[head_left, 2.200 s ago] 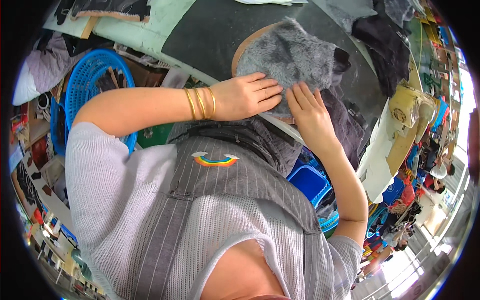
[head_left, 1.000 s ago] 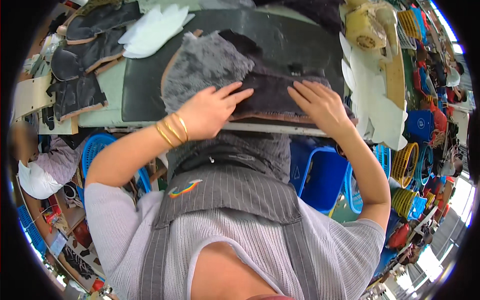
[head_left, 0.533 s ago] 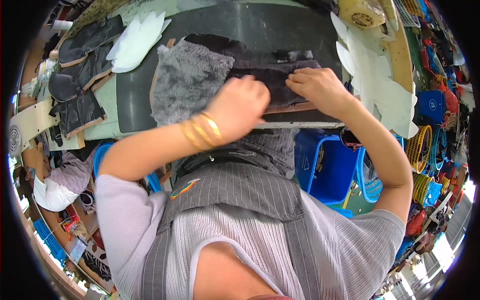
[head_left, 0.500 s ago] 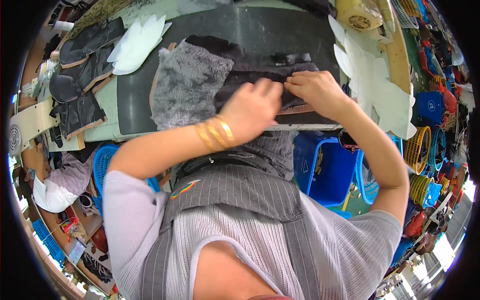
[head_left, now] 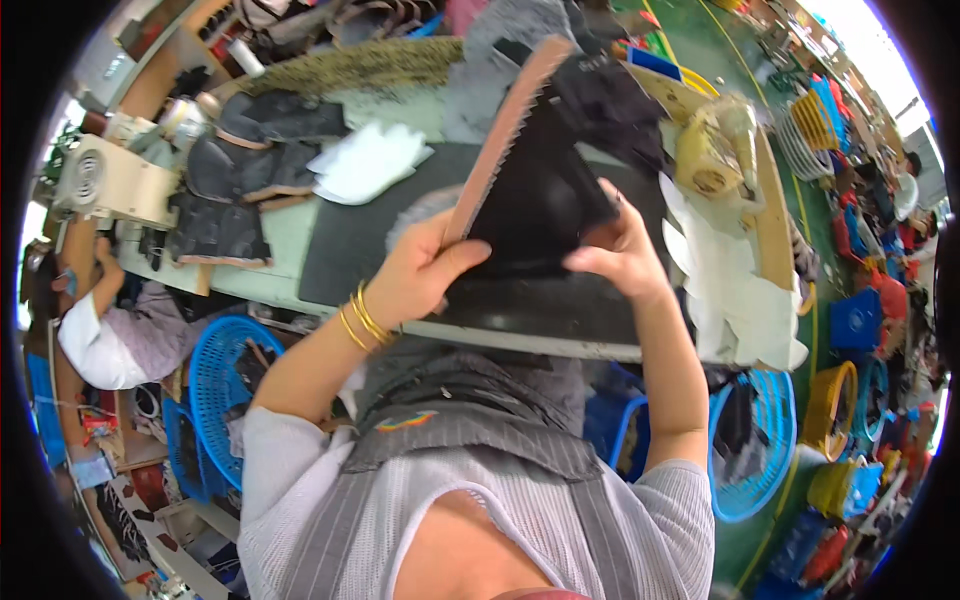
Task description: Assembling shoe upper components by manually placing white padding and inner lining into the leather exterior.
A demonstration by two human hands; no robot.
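Observation:
A black boot upper (head_left: 545, 190) is raised over the table, with a pinkish-tan strip (head_left: 508, 125) along its edge, joined by zigzag stitches. My left hand (head_left: 425, 262) grips its lower left corner, thumb on the black side, gold bangles at the wrist. At the right edge, my right hand (head_left: 628, 250) is closed on the upper, thumb in front and fingers partly hidden behind. Grey fur lining (head_left: 420, 207) shows behind the piece next to my left hand; whether it is attached cannot be made out.
The black mat (head_left: 350, 245) lies beneath my hands. To its left are white cut shapes (head_left: 370, 165) and several black boot uppers (head_left: 240, 165). White sheets (head_left: 740, 290) and a yellowish machine part (head_left: 708, 160) sit at right. Blue baskets (head_left: 222, 385) flank the table; another person's arm (head_left: 100, 300) shows far left.
Both hands have lifted the black upper off the mat and tipped it up, so its tan stitched edge faces up. The view has shifted, showing more of the table's far side.

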